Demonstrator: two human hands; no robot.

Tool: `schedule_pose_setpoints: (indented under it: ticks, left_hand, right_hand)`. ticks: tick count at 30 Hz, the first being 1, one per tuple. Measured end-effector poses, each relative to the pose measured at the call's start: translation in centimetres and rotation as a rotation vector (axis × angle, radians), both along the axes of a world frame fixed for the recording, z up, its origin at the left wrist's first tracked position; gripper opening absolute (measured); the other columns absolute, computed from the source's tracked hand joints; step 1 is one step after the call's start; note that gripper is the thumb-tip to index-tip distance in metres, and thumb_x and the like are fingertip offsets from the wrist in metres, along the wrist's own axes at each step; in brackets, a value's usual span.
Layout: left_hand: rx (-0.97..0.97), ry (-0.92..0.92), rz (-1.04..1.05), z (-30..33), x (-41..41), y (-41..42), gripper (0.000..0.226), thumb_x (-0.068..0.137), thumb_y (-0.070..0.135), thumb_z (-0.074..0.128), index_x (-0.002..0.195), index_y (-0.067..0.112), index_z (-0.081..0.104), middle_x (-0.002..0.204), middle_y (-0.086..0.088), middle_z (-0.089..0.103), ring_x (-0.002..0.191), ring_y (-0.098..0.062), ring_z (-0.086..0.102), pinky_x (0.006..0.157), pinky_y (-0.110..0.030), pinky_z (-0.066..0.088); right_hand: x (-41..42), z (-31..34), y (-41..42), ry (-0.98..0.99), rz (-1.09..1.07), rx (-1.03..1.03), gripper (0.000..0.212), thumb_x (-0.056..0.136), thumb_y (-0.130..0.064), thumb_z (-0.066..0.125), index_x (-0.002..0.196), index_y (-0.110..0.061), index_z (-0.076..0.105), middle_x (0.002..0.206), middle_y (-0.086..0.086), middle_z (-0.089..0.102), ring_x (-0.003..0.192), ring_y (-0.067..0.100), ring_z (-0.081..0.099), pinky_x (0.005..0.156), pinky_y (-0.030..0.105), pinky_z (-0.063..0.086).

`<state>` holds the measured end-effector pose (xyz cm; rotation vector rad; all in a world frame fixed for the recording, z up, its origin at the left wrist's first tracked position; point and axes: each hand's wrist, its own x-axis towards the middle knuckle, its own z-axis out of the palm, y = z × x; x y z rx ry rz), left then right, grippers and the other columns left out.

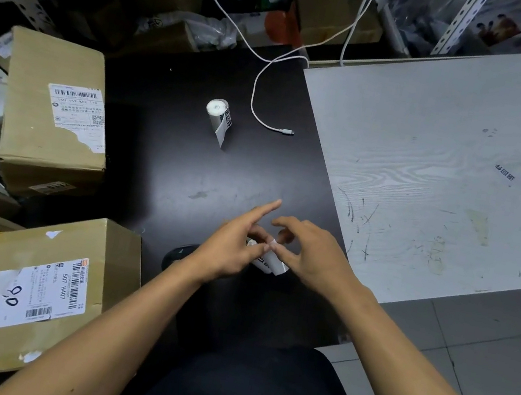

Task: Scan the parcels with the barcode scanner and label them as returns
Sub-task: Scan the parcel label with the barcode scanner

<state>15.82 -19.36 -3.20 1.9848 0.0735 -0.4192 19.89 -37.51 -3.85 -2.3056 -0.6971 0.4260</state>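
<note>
Here, our left hand and right hand pinching a label strip, bare black desk ahead, near parcel marked "507 H407".

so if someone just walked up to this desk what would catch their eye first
Probably the two hands at the near edge of the black desk: the left hand and right hand together pinch a small white label. Further back, a label roll stands alone mid-desk beside the loose end of a white cable. On the left, taped cardboard parcels with shipping labels are piled up.
</note>
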Motion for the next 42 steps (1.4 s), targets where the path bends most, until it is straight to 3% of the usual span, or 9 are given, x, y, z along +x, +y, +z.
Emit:
schedule_pose_setpoints:
  ticks: [6,19,21,24,26,28,32,37,42]
  left_hand:
    - [0.093,-0.045,-0.049,-0.3,-0.4,-0.1,0.078,0.094,0.011,0.064,0.141,0.057,0.023,0.091,0.019,0.069,0.088,0.008,0.061,0.078,-0.007,0.040]
    - [-0.006,0.064,0.209,-1.3,0.1,0.5,0.078,0.089,0.000,0.063,0.145,0.043,0.029,0.112,0.001,0.055,0.077,-0.010,0.061,0.076,-0.023,0.052]
    - [0.076,0.086,0.184,-0.8,0.1,0.4,0.082,0.089,0.007,0.067,0.150,0.039,0.024,0.125,0.001,0.048,0.086,-0.011,0.062,0.076,-0.018,0.049]
    - [0.418,-0.031,0.134,-0.3,0.1,0.2,0.085,0.089,0.024,0.067,0.156,0.032,0.015,0.144,-0.003,0.038,0.131,-0.023,0.037,0.109,-0.032,0.030]
    - [0.473,-0.127,0.141,0.8,-0.1,-0.4,0.076,0.093,0.031,0.062,0.155,0.031,0.018,0.143,0.000,0.038,0.137,-0.022,0.024,0.113,-0.034,0.021]
    - [0.166,-0.026,0.180,3.0,-0.1,-1.3,0.054,0.099,0.033,0.054,0.147,0.036,0.031,0.125,0.005,0.056,0.122,-0.015,0.045,0.102,-0.031,0.035]
    - [-0.496,0.264,0.215,6.7,-0.7,-2.2,0.023,0.104,0.031,0.041,0.125,0.035,0.051,0.095,0.000,0.071,0.079,-0.012,0.066,0.063,-0.022,0.041]
    - [-0.647,0.135,0.324,7.5,-2.1,-0.2,0.046,0.094,-0.006,0.054,0.129,0.025,0.051,0.073,0.004,0.065,0.061,-0.007,0.057,0.056,-0.021,0.038]
    - [-0.464,-0.009,0.505,7.1,-5.2,3.5,0.056,0.091,-0.008,0.059,0.127,0.032,0.049,0.075,0.009,0.065,0.058,-0.006,0.057,0.051,-0.018,0.039]
  right_hand:
    - [0.4,-0.4,-0.7,0.251,-0.081,0.098,0.032,0.090,-0.032,0.069,0.121,-0.035,0.060,0.092,-0.016,0.069,0.091,-0.009,0.059,0.078,0.002,0.037]
    - [1.1,-0.8,-3.4,0.218,-0.729,0.453,0.013,0.095,-0.035,0.060,0.107,-0.032,0.055,0.096,-0.007,0.065,0.097,0.011,0.063,0.082,0.020,0.045]
    - [0.6,-0.4,-3.5,0.176,-0.705,0.484,0.027,0.091,-0.055,0.056,0.107,-0.033,0.055,0.095,-0.012,0.063,0.095,0.010,0.061,0.083,0.020,0.046]
    - [0.0,-0.3,-3.3,0.066,-0.617,0.545,0.057,0.076,-0.087,0.039,0.104,-0.040,0.053,0.091,-0.011,0.061,0.084,0.001,0.058,0.073,0.014,0.043]
    - [0.0,-0.3,-2.8,0.004,-0.553,0.533,0.031,0.089,-0.067,0.045,0.104,-0.041,0.052,0.087,-0.011,0.059,0.081,-0.003,0.058,0.070,0.020,0.043]
    - [0.1,-0.3,-2.0,-0.041,-0.509,0.523,0.010,0.094,-0.034,0.051,0.102,-0.039,0.052,0.081,-0.012,0.056,0.076,-0.001,0.056,0.066,0.026,0.040]
    - [-0.1,1.2,-0.5,-0.089,-0.427,0.549,0.057,0.084,-0.082,0.027,0.106,-0.035,0.052,0.078,-0.012,0.054,0.070,-0.001,0.052,0.060,0.014,0.039]
    - [-0.4,2.0,0.7,-0.113,-0.337,0.476,0.072,0.079,-0.087,0.029,0.108,-0.027,0.055,0.083,-0.018,0.053,0.076,-0.006,0.053,0.064,0.007,0.037]
    - [-1.5,2.6,2.6,0.101,-0.273,0.437,0.031,0.080,-0.054,0.056,0.104,-0.036,0.055,0.086,-0.010,0.063,0.077,0.007,0.060,0.069,0.024,0.049]
